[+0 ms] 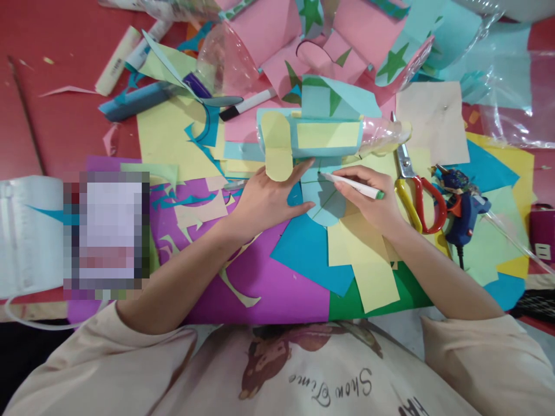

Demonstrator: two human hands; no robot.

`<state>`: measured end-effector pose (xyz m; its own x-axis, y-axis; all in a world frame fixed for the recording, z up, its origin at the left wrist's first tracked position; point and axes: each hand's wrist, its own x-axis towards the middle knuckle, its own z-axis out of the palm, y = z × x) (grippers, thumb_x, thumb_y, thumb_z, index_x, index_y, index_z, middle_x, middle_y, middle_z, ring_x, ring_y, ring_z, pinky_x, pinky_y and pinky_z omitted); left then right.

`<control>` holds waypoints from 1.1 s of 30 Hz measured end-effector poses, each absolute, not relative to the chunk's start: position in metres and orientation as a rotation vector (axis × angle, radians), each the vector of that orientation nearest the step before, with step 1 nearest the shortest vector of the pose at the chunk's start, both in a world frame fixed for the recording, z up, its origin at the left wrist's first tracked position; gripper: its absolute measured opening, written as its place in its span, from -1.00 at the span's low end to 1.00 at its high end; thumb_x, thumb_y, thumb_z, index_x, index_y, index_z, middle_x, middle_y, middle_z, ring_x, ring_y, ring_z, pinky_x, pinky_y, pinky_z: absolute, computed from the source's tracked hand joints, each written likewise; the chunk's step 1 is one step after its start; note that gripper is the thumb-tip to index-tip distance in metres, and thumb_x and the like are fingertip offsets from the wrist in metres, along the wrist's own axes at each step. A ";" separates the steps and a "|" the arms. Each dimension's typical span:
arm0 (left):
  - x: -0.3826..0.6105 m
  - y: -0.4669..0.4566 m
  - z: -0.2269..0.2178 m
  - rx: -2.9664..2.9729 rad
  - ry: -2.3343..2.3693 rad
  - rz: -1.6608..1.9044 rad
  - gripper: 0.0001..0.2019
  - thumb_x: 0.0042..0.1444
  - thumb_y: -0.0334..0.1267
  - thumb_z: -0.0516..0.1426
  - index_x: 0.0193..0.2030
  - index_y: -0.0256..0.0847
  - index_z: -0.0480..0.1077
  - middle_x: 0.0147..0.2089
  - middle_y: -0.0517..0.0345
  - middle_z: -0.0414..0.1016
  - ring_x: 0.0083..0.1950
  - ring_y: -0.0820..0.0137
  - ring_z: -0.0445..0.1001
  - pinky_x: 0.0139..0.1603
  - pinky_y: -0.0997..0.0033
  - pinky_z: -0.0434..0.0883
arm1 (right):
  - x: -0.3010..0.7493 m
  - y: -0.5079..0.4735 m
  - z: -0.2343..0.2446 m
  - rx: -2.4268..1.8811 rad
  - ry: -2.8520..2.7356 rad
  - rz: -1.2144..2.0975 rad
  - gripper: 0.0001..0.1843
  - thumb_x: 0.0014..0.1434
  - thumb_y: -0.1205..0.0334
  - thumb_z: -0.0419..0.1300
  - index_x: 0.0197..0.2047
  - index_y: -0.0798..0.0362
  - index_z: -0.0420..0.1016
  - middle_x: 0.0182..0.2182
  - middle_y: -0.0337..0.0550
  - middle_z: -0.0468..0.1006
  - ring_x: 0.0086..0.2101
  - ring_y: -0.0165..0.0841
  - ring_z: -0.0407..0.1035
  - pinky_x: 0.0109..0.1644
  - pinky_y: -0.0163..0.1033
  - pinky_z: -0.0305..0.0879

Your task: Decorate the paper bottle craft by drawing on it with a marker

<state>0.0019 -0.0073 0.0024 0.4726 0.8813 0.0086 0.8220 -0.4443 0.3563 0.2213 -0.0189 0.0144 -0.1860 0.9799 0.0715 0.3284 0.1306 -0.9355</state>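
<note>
My right hand [368, 193] grips a white marker [358, 187] with a green end. The marker's tip touches a light blue paper piece [323, 208] with a rounded lower edge, which carries green lines. Spread over the left side of that paper, my left hand [271, 199] lies with fingers apart. Just above both hands rests a plastic bottle [384, 136] wrapped in light blue paper with a yellow strip [328, 134]. A rounded yellow paper piece [277, 144] on the bottle's left end overlaps the fingers of my left hand.
Red-and-yellow-handled scissors [420, 196] and a blue glue gun [462, 222] with a cord lie right of my right hand. Coloured sheets and scraps cover the purple paper [277, 283]. Pink and blue papers with green stars [392, 63] pile up at the back. A blurred device [110, 228] stands left.
</note>
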 end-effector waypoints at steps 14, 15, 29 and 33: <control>0.002 -0.007 0.003 2.441 1.444 0.278 -0.31 0.15 -0.02 0.17 0.39 -0.13 0.15 0.28 0.00 0.38 0.26 0.07 0.37 0.25 0.12 0.33 | 0.219 -0.019 0.019 -1.297 -1.649 1.092 -0.83 0.15 0.13 0.29 -0.31 0.06 0.61 -0.36 -0.16 0.62 -0.38 -0.40 0.42 -0.37 -0.30 0.27; 0.002 -0.007 0.003 2.439 1.443 0.278 -0.31 0.14 -0.02 0.17 0.39 -0.12 0.15 0.27 0.00 0.38 0.26 0.06 0.37 0.25 0.11 0.34 | 0.219 -0.019 0.019 -1.303 -1.647 1.095 -0.82 0.14 0.12 0.30 -0.32 0.07 0.61 -0.38 -0.16 0.62 -0.39 -0.40 0.42 -0.38 -0.29 0.26; 0.002 -0.006 0.002 2.418 1.436 0.298 -0.29 0.12 0.02 0.18 0.39 -0.12 0.16 0.24 -0.03 0.40 0.25 0.03 0.37 0.23 0.08 0.34 | 0.217 -0.021 0.022 -1.378 -1.667 1.131 -0.76 0.13 0.11 0.30 -0.45 0.11 0.55 -0.54 -0.21 0.49 -0.50 -0.47 0.27 -0.45 -0.31 0.11; 0.001 -0.006 0.001 2.436 1.451 0.295 -0.31 0.13 0.02 0.15 0.38 -0.13 0.17 0.22 -0.05 0.42 0.22 0.03 0.39 0.21 0.08 0.36 | 0.217 -0.022 0.022 -1.377 -1.682 1.120 -0.74 0.13 0.12 0.29 -0.49 0.10 0.52 -0.57 -0.24 0.45 -0.51 -0.48 0.24 -0.46 -0.30 0.08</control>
<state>0.0014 -0.0058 0.0011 0.4718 0.8813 0.0275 0.8218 -0.4509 0.3482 0.2170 -0.0219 0.0217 -0.2070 0.9782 -0.0148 0.3905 0.0688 -0.9180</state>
